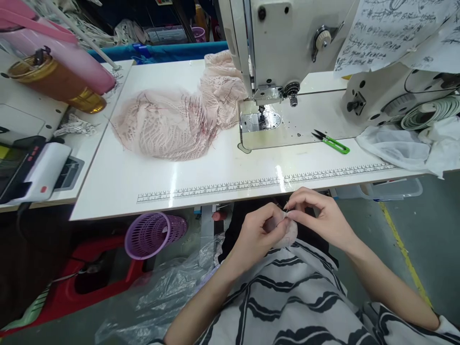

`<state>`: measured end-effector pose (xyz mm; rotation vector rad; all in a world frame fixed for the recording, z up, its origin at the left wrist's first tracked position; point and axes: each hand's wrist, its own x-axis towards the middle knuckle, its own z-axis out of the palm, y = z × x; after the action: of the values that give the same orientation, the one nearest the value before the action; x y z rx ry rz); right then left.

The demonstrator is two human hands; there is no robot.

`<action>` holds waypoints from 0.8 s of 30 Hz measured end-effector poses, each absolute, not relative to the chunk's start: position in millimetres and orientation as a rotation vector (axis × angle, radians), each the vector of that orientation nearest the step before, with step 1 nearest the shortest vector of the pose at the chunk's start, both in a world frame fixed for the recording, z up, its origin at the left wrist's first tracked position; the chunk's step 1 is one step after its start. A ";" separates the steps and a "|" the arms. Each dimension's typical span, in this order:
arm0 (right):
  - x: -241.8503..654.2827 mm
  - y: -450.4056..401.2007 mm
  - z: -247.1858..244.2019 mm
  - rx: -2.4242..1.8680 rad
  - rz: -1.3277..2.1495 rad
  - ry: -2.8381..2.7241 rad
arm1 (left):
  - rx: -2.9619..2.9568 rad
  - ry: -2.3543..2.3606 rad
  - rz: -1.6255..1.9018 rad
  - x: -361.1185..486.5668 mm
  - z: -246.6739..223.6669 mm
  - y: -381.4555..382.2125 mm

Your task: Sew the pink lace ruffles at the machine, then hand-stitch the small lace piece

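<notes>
Just off the table's front edge, over my lap, my left hand (259,233) pinches a small pale piece of fabric (288,235). My right hand (321,216) meets it there, thumb and finger pressed together at the top of the same piece. Whether a thread lies between the fingertips is too small to tell. Beyond my hands stands a sewing machine (283,43), its needle and presser foot (262,115) over a metal plate. Pink lace fabric (168,127) lies bunched to the left of the needle. Green-handled thread snips (332,142) rest on the machine bed's right side.
A printed ruler (215,188) runs along the table's front edge. White cloth (398,146) lies at right, below handwritten papers (381,33). A pink bottle (68,57) and amber cup (53,81) stand at left. A purple basket (147,235) is under the table.
</notes>
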<state>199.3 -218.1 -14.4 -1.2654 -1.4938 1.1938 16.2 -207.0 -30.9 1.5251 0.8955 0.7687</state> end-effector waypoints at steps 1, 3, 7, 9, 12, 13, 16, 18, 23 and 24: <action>198.3 -218.3 -15.0 -1.251 1.211 -1.469 | 1.523 0.896 0.769 15.9 -31.4 -207.1; 197.7 -218.4 -15.8 -1.232 1.240 -1.445 | 1.520 0.903 0.767 15.2 -32.3 -207.4; 198.7 -217.6 -16.6 -1.223 1.313 -1.435 | 1.516 0.915 0.764 14.4 -33.1 -207.8; 199.0 -217.1 -17.2 -1.223 1.354 -1.425 | 1.514 0.912 0.762 14.1 -32.9 -207.9; 199.2 -217.2 -18.9 -1.201 1.413 -1.398 | 1.509 0.905 0.754 13.5 -32.7 -207.7; 199.4 -217.4 -19.5 -1.184 1.432 -1.384 | 1.506 0.905 0.751 13.4 -32.7 -207.6; 200.9 -217.6 -21.2 -1.104 1.529 -1.323 | 1.489 0.900 0.755 13.6 -32.7 -207.4; 202.7 -217.6 -21.8 -1.028 1.624 -1.272 | 1.476 0.900 0.757 14.1 -32.4 -207.4; 205.5 -217.7 -23.9 -0.857 1.823 -1.047 | 1.440 0.868 0.738 14.6 -31.3 -207.8; 205.3 -217.8 -24.6 -0.832 1.853 -0.982 | 1.433 0.861 0.733 14.5 -31.3 -207.7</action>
<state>205.3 -217.8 -24.6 -0.8321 -0.9822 1.8534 14.5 -207.7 -31.3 1.4326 0.8613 0.7333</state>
